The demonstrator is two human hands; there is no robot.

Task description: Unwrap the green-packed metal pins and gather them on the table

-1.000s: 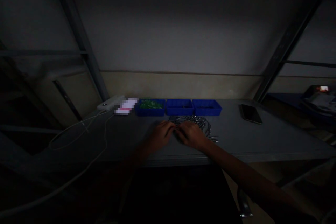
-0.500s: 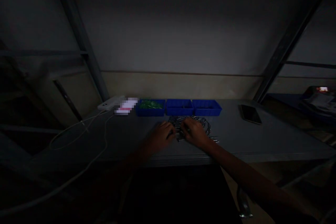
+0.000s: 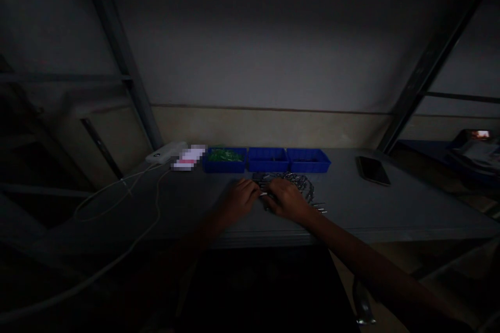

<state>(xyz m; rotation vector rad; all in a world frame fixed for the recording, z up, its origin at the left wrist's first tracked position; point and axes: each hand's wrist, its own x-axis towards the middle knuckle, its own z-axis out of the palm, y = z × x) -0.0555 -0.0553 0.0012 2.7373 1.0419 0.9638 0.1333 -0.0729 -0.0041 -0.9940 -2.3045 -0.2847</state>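
In the dim light my left hand [image 3: 242,196] is closed, its fingertips pinching a small, thin metal rod [image 3: 263,194] that points toward my right hand. My right hand [image 3: 288,200] lies just to the right with its fingers curled over; what its fingertips hold is hidden by the hand and the darkness. Right behind it spreads a pile of shiny metal rod-like pieces [image 3: 302,182], partly covered by the hand. Several similar loose rods [image 3: 320,208] lie side by side to the right of my right wrist.
Behind the pile stand three blue bins: a left bin [image 3: 224,167] with green plastic-like material, a middle bin [image 3: 267,166] and a right bin [image 3: 312,166]. A dark phone [image 3: 373,170] lies right; a white power bank [image 3: 162,154], a lit, blurred-out screen [image 3: 189,157] and a white cable [image 3: 157,203] lie left.
My hands have come closer together. The right hand's fingers have turned toward the left hand, and a thin bright rod now shows between them.
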